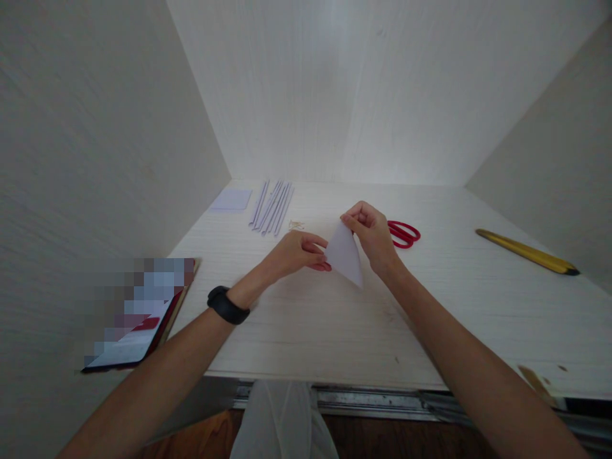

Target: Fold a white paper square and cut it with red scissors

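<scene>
Both hands — left hand (pixel 291 254), right hand (pixel 371 233) — pinch a folded white paper (pixel 344 254) with closed fingers; no writing legible.

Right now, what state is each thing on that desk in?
Folded paper: held between both hands, above the desk.
Left hand: pinching the paper's left corner.
Right hand: pinching its top corner.
Red scissors: lying flat, blades hidden.
Paper strips: lying side by side.
Yellow tool: lying untouched.
</scene>
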The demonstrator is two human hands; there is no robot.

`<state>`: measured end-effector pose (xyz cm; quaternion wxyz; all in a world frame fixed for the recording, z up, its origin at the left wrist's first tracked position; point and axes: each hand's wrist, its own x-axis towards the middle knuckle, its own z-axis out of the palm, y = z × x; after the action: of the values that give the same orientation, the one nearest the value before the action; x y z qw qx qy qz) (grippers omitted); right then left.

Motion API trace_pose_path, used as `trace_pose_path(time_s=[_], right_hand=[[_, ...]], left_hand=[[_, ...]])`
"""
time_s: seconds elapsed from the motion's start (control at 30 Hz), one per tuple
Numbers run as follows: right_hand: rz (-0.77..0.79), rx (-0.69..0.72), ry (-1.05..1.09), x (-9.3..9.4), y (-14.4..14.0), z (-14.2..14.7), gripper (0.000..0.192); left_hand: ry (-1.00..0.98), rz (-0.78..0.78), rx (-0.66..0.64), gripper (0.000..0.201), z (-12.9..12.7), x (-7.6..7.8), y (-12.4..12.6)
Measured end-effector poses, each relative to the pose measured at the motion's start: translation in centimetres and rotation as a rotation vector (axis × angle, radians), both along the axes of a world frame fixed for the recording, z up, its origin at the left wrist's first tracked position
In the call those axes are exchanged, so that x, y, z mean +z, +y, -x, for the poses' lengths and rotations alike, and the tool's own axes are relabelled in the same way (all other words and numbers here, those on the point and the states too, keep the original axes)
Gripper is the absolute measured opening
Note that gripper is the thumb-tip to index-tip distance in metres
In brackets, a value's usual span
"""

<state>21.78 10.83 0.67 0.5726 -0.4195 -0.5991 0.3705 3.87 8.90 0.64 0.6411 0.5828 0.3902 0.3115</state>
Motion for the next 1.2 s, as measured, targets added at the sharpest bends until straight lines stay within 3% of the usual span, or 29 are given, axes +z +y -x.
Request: trace_pose_path(time_s=[0.3,0.6,0.83,1.07,1.2], right_hand=[[0.207,0.136,-0.078,0.4,0.2,-0.2,0.025],[0.056,0.03,-0.196,-0.4,0.7,-0.3,0.02],[0.128,0.123,-0.183,-0.4,0.6,-0.4,0.02],[0.083,0.04,-0.21,-0.9,0.9,-0.3,0.02],[0.123,0.084,-0.187,-0.7,0.7,-0.2,0.021]], left_hand=[[0.03,-0.056,0.158,0.023,0.8,0.4,0.5],[-0.027,-0.05,0.187,0.022,0.9,0.7,0.6],[-0.019,-0.046,0.251,0.027,1.2,1.0,0.7],[-0.077,-0.049,0.272,0.02,1.2,0.9,0.8],[-0.057,-0.05,0.294,0.021,1.4,1.0,0.8]])
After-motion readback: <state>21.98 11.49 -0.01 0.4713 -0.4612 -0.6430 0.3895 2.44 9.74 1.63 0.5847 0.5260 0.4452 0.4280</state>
